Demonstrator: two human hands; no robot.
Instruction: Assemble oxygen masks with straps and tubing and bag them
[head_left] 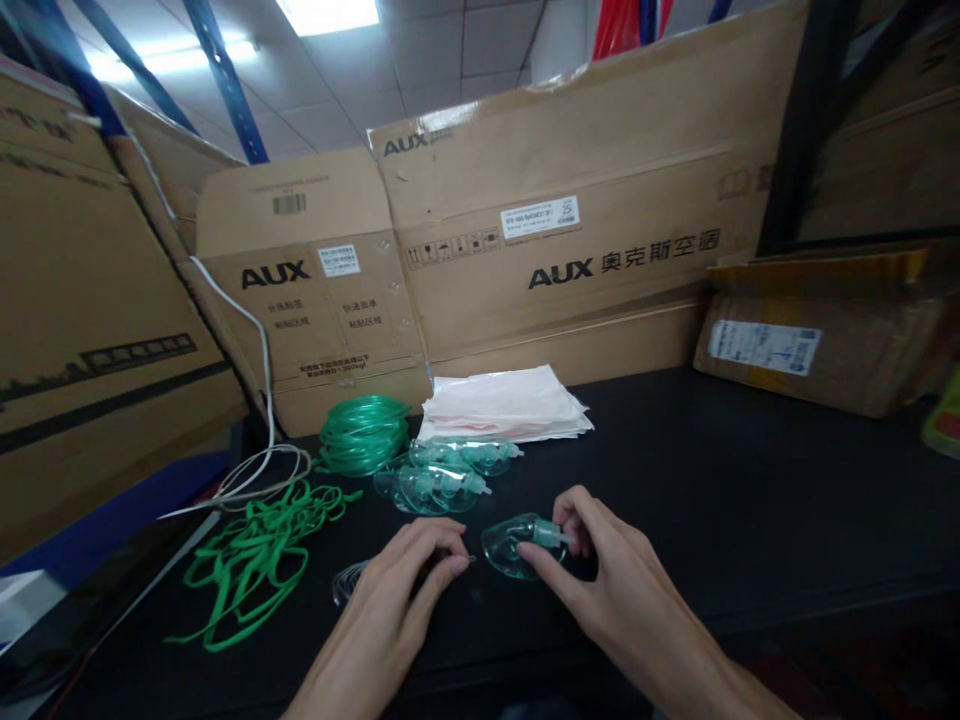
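Note:
My right hand (pixel 596 560) grips a clear green oxygen mask (pixel 504 548) by its connector end, thumb on the near side. My left hand (pixel 409 580) is closed in a pinch just left of that mask, apart from it. A small thin strip sticks out at its fingertips; most of it is hidden. Beside the left hand lies a bunch of thin metal strips (pixel 347 582), partly covered by the hand. Beyond both hands, several more clear green masks (pixel 439 485) lie overlapping in two rows, connectors pointing right.
Coiled green tubing (pixel 366 435) sits behind the masks. Green elastic straps (pixel 262 550) lie tangled at left, near a white cable (pixel 266 370). A stack of white packets (pixel 502 405) rests against large cardboard boxes (pixel 600 240). A smaller carton (pixel 810 345) stands at right on the black table (pixel 712 480).

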